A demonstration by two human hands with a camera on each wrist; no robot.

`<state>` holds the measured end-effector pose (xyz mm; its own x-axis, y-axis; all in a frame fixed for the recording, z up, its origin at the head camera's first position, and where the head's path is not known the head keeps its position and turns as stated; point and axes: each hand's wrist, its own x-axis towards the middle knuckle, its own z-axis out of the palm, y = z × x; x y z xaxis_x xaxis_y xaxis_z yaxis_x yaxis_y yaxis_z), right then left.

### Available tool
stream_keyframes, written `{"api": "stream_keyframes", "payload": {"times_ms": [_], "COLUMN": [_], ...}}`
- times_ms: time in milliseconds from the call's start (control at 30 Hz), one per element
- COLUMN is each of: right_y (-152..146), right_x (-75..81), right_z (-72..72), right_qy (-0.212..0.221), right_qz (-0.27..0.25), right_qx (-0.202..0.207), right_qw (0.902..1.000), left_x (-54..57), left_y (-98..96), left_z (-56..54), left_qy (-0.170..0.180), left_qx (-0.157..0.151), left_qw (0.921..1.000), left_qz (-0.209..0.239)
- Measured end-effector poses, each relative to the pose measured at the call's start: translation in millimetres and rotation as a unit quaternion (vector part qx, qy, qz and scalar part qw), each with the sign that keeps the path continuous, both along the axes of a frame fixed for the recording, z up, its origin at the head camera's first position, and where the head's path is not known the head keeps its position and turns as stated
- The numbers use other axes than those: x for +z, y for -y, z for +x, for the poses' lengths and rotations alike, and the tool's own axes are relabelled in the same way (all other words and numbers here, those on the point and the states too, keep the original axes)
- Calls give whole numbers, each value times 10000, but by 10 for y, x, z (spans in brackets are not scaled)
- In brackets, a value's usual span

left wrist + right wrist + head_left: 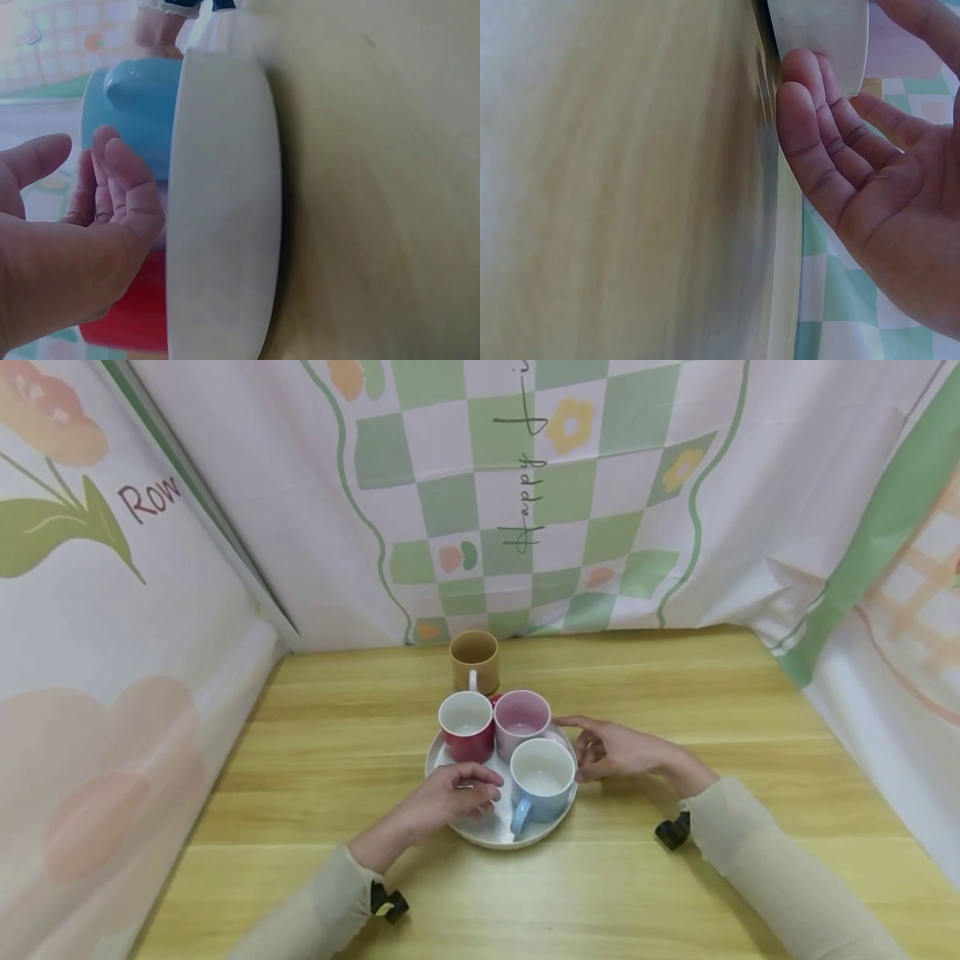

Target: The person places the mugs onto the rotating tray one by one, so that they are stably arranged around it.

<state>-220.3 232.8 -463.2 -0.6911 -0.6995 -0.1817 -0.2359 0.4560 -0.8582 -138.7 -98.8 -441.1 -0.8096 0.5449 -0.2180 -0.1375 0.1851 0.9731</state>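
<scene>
White plate (486, 832) — beside right grip (621, 750).

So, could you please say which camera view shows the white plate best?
The head view: it shows the white plate from above, with most of its rim. The left wrist view shows only its outer wall; the right wrist view, just a piece of it.

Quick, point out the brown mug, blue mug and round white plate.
Brown mug (486, 676): head view, outer wall right of its handle.
Blue mug (549, 805): head view, outer wall.
Round white plate (489, 830): head view, bare floor near the front rim.
</scene>
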Motion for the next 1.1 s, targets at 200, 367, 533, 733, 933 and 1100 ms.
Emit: {"api": "stream_keyframes", "payload": {"times_ms": [200,367,533,733,933,1100], "right_y": [-2,-3,4,5,5,-2], "right_x": [-4,17,38,53,44,25], "right_z": [-5,-2,7,15,14,15], "right_qy": [-6,-14,12,20,26,41], "right_qz": [-20,-19,7,-3,0,-4], "right_qx": [37,35,1,22,25,34], "right_qw": [10000,10000,10000,10000,10000,10000], "left_x": [85,113,146,188,225,247], "left_y": [112,191,255,326,434,525], "left_z": [-56,-102,-144,-189,-264,-351], "left_qy": [-47,-27,-31,-3,-75,-86], "left_qx": [235,432,631,802,961,1306], "left_qw": [9995,9984,9967,9957,9947,9911], "left_qz": [-194,-359,-513,-454,-371,-259]}}
